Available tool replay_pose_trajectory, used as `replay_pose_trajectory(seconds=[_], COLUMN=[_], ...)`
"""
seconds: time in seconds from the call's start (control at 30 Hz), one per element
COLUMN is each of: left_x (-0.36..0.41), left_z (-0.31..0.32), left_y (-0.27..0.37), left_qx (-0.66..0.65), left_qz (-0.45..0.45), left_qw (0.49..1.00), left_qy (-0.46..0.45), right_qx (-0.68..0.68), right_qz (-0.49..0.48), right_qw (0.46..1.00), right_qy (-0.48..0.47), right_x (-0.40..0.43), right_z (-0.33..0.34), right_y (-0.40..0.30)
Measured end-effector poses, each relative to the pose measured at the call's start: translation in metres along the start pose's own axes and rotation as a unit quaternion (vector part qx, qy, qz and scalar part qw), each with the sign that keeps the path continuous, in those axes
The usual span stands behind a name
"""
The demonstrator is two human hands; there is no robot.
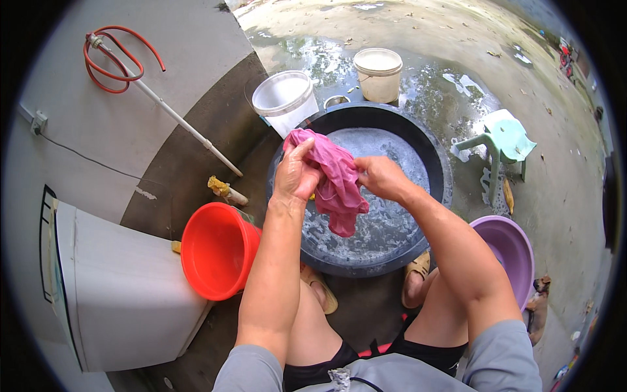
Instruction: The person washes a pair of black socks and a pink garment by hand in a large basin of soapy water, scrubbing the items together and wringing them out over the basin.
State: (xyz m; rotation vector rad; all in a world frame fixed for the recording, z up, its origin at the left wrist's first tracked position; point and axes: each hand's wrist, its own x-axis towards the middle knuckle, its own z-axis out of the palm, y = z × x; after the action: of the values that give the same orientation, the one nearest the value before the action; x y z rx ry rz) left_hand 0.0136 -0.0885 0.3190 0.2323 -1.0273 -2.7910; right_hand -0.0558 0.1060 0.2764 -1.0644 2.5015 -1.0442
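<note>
A wet pink cloth [338, 188] hangs between my two hands, over a big round black tub [362, 269]. My left hand [296, 171] has one end of the cloth draped over its fingers, thumb on top. Pinching the cloth's right edge is my right hand [382, 176]. Below, soapy water [377, 230] with patches of foam fills the bottom of the tub. A small yellow thing shows beside my left wrist, mostly hidden by the cloth and hand.
A red bucket [215, 250] stands by a white appliance [132, 294] at left. Beyond the tub are a white bucket [289, 105] and a cream bucket [379, 78]. At right are a pale green stool [509, 139], a purple basin [521, 245] and a brown dog [539, 313].
</note>
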Motion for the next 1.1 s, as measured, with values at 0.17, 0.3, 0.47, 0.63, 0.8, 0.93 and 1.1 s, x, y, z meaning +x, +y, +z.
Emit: replay_pose_trajectory(seconds=[0.17,0.3,0.47,0.63,0.8,0.93,1.1], left_x=[-0.003,-0.002,0.000,-0.003,-0.005,-0.003,-0.013], left_z=[-0.005,-0.026,-0.046,-0.043,-0.047,-0.050,-0.016], left_y=[0.007,0.010,0.024,0.027,0.039,0.042,0.032], left_qx=[0.051,0.146,0.173,0.244,0.250,0.249,0.192], left_qz=[0.007,0.026,0.038,0.030,0.124,0.179,0.170], left_qw=[0.997,0.984,0.981,0.966,0.950,0.946,0.966], left_qy=[0.052,0.095,0.083,0.079,0.137,0.103,0.026], right_qx=[0.334,0.454,0.533,0.554,0.598,0.553,0.261], right_qz=[0.055,0.068,0.039,0.054,0.002,0.040,0.262], right_qw=[0.924,0.841,0.753,0.703,0.626,0.670,0.904], right_qy=[0.176,0.288,0.385,0.442,0.500,0.494,0.216], right_x=[0.028,0.023,0.021,0.011,0.005,0.003,-0.006], right_z=[-0.038,-0.065,-0.098,-0.118,-0.145,-0.148,-0.117], right_y=[0.020,0.012,0.022,0.047,0.072,0.088,0.090])
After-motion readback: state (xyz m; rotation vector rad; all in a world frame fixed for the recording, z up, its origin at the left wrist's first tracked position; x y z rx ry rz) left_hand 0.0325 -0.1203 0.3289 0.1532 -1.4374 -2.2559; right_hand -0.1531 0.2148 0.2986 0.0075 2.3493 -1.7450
